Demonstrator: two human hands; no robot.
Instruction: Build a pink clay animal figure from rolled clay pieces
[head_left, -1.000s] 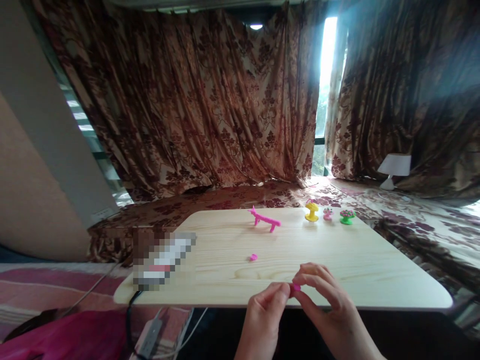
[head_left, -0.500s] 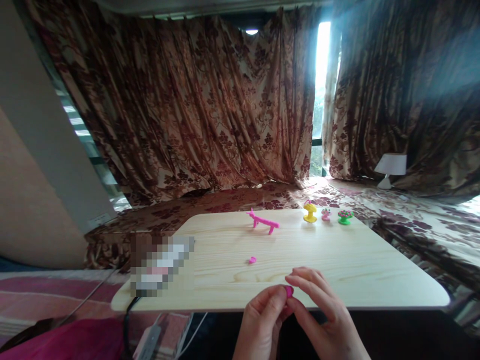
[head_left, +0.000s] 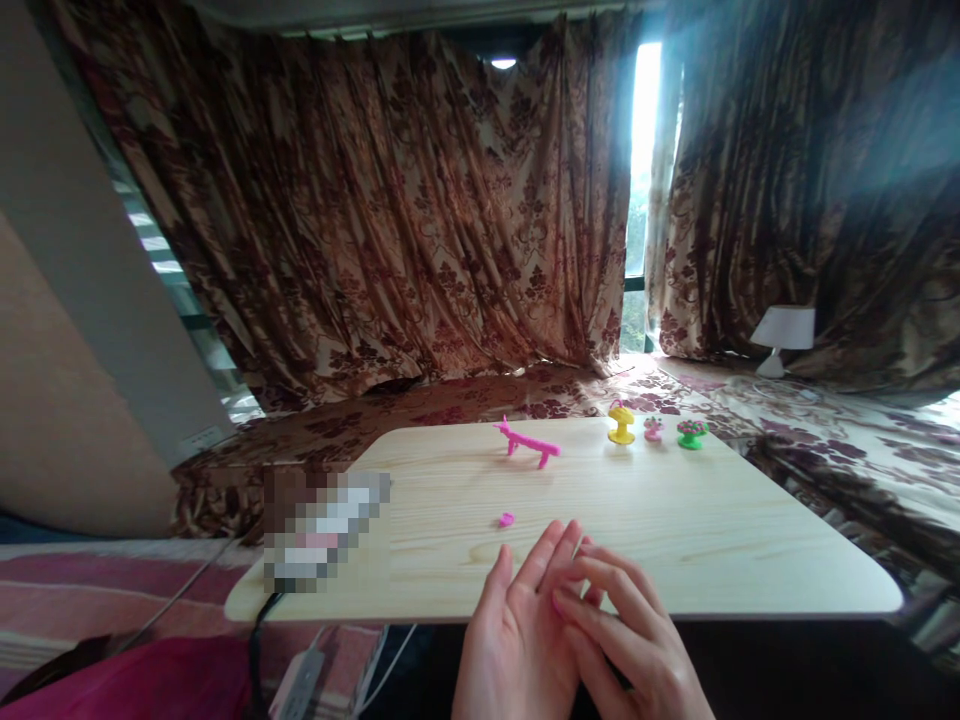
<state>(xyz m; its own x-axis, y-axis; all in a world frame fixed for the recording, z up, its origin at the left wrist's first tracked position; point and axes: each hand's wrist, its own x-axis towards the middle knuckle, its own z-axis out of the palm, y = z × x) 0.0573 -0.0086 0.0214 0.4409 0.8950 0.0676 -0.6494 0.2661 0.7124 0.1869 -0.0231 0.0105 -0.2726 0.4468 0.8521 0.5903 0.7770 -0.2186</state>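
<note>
My left hand [head_left: 517, 630] is open, palm up, its fingers stretched out over the table's front edge. Over that palm lies my right hand [head_left: 630, 620], its fingers bent and their tips closed together against it. A trace of pink shows at the right fingertips; most of this small piece of modelling clay is hidden between the hands. Just beyond them a small pink clay bit [head_left: 506, 520] rests on the table. Farther back stands a long pink clay animal figure [head_left: 529, 443] on short legs.
On the pale wooden table [head_left: 420, 550], a yellow mushroom-like figure [head_left: 621, 424], a small pink one [head_left: 653, 429] and a green dotted one [head_left: 691, 434] stand at the back right. A blurred-out object [head_left: 326, 530] with a black cable lies left. A white lamp [head_left: 784, 328] stands behind.
My left hand has opened from a pinch on the pink clay into a flat, upturned palm. My right hand has moved onto that palm with its fingers bent. The clay is now mostly hidden.
</note>
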